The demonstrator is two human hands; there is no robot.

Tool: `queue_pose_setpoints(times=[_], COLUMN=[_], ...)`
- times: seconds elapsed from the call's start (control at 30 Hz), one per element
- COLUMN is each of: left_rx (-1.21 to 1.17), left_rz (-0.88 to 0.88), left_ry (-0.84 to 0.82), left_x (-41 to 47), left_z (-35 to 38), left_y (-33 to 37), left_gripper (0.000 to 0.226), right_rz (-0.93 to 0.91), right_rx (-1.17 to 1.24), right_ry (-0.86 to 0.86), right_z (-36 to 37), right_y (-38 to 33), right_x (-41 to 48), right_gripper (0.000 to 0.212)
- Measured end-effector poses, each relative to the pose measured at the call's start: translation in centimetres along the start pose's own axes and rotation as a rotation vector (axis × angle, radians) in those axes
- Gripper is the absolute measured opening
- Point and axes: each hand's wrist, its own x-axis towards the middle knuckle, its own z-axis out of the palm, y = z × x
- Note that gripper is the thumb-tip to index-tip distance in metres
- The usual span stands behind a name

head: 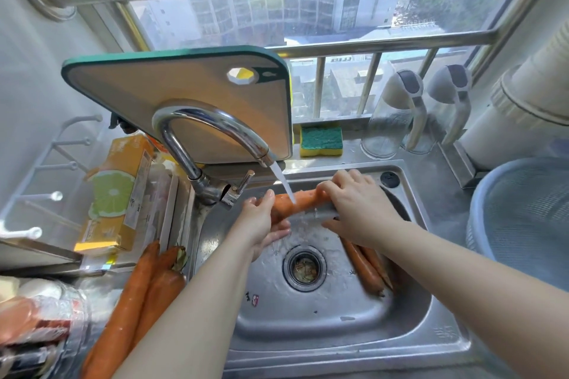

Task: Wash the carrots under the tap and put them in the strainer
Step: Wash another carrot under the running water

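Note:
Water runs from the chrome tap onto an orange carrot held level over the steel sink. My left hand grips the carrot's left end. My right hand curls over its right end. Two carrots lie in the basin under my right forearm. Two large carrots rest on the counter left of the sink. The pale blue strainer stands on the counter at the right, with nothing seen inside it.
A green-edged cutting board leans behind the tap. A sponge and two glass bottles sit on the window ledge. An orange box and wrapped food crowd the left counter. The drain is mid-basin.

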Motion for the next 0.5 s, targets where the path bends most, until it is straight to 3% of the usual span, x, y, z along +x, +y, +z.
queue_pose_setpoints(times=[0.17,0.33,0.5], left_rx=[0.196,0.429,0.507], left_rz=[0.066,0.304,0.357], left_ry=[-0.025,-0.088,-0.315], left_x=[0.4,-0.6,-1.2], left_z=[0.4,1.0,0.1], left_y=[-0.7,-1.3,-1.2], left_gripper=[0.057,0.033,0.039], right_rz=[-0.040,-0.006,0.017], right_rx=[-0.056,0.150,0.444], right_ry=[-0.003,-0.197,-0.378], right_z=[0.3,0.6,0.2], right_y=[0.0,0.5,1.5], right_x=[0.1,-0.7,-0.6], right_gripper=[0.043,0.036,0.031])
